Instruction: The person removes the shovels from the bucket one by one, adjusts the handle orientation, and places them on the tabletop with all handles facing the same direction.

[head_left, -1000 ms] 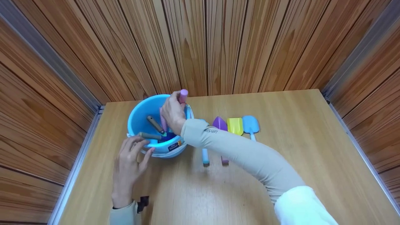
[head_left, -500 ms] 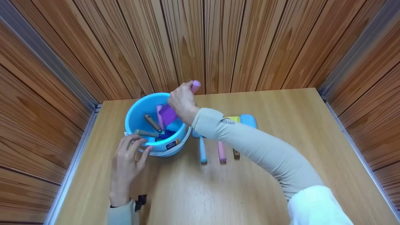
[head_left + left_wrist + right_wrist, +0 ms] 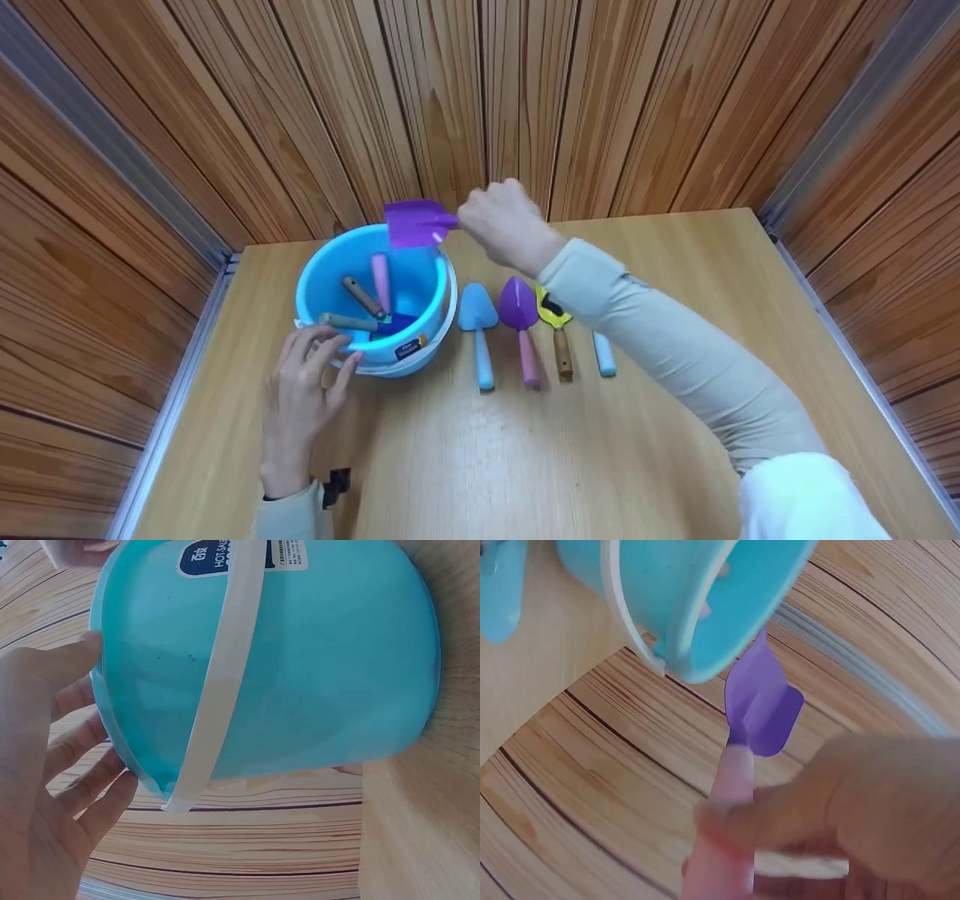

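My right hand (image 3: 506, 225) grips the pink handle of a small purple hand shovel (image 3: 416, 223), held up over the far rim of a light blue bucket (image 3: 409, 262). In the right wrist view the shovel's pink handle (image 3: 724, 840) lies between thumb and fingers. My left hand (image 3: 304, 390) holds the bucket's near-left rim, with thumb and fingers at the edge, as the left wrist view also shows. Inside the bucket lean a pink handle (image 3: 381, 277), a brown handle (image 3: 361, 296) and a greyish-tan handle (image 3: 349, 322). A dark blue blade (image 3: 396, 324) shows at the bottom.
Right of the bucket lie a blue trowel (image 3: 478, 307), a purple trowel (image 3: 517, 304) with a pink handle, and a yellow tool (image 3: 553, 311) with a brown handle. A blue handle (image 3: 604, 354) shows beneath the right forearm. Wooden panel walls (image 3: 525, 105) border the table (image 3: 465, 465).
My right hand has lifted the purple shovel out of the bucket, up and to the right. The tools beside the bucket are uncovered more. My left hand stays at the rim.
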A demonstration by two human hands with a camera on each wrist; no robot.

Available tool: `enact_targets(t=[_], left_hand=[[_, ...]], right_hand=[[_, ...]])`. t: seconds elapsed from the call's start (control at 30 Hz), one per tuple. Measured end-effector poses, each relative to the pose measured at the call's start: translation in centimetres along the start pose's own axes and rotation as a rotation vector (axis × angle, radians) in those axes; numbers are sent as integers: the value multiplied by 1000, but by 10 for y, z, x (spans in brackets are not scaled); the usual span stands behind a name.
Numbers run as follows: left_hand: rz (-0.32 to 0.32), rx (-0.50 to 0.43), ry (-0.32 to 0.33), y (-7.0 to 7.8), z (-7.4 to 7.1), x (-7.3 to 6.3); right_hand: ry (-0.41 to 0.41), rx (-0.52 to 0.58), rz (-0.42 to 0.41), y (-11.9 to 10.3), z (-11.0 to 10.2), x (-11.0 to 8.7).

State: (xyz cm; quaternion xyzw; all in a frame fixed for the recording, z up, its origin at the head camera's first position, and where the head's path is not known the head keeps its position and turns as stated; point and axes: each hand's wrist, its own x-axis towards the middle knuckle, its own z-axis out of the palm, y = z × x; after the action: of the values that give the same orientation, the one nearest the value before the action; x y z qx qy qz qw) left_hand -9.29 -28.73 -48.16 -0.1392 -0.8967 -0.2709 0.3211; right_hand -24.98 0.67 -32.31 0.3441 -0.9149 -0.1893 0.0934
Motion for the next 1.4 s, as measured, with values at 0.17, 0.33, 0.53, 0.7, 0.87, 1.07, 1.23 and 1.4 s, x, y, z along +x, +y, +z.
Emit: enact_targets(t=[0.17,0.33,0.53,0.7,0.87,1.07,1.23,1.4], left_hand=[[4,2,9,0,0,-2],[2,0,4,2,-1,-1],[-1,-4,-2,4,-1,0],[-7,-9,-6,4,-2,1],[-12,-5,-10,3,-1,1],[-28,-1,-14,2,0,0],[-40,1,-21,-1,0,0],[-30,-6,-2,-2,1,1]], right_hand=[[5,272,27,27,9,-27],[28,563,67,48,22,-52],[-32,877,185,68,39,-82],[-58,1092,309,80,58,-106],[-40,1157,336,86,77,-126],[-58,1179,405,88,100,-147],[-76,1230,515,88,117,-158],[-70,1249,590,89,133,-166]])
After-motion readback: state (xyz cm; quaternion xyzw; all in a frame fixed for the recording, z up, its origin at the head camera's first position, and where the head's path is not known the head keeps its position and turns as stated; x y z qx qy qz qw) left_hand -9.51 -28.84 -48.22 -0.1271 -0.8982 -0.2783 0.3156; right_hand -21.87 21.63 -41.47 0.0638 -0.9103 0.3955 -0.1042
